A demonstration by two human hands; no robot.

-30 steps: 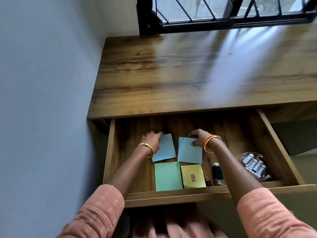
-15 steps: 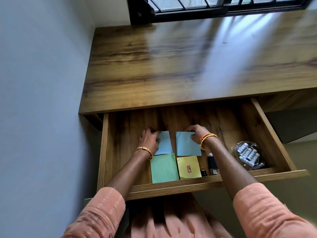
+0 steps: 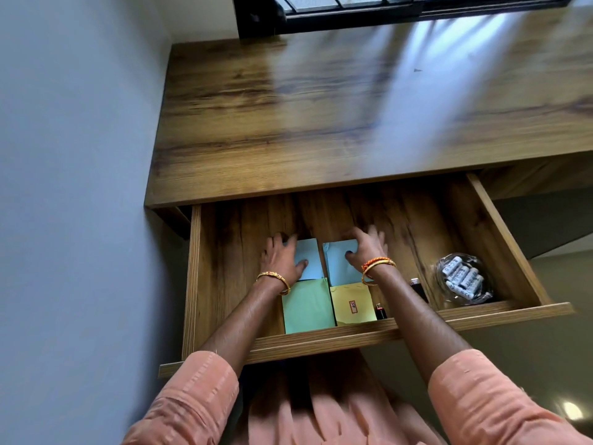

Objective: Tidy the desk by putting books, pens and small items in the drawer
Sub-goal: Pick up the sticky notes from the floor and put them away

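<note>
Progress: the bench [image 3: 353,123] is showing nothing left on top; the open drawer [image 3: 513,311] is holding the items, so closing it seems to remain
Left hand [image 3: 280,260]: its fingers are curling over the left blue booklet [image 3: 309,258], gripping it
Right hand [image 3: 365,248]: gripping the right blue booklet [image 3: 337,264], fingers curled
Nearer: green booklet [image 3: 306,306], yellow booklet [image 3: 351,305]
Right: bag of batteries [image 3: 462,279]
Writing: red label on yellow, unreadable

window [image 3: 401,4] daylight glares across desk [image 3: 353,101]; edges blurred.
</note>
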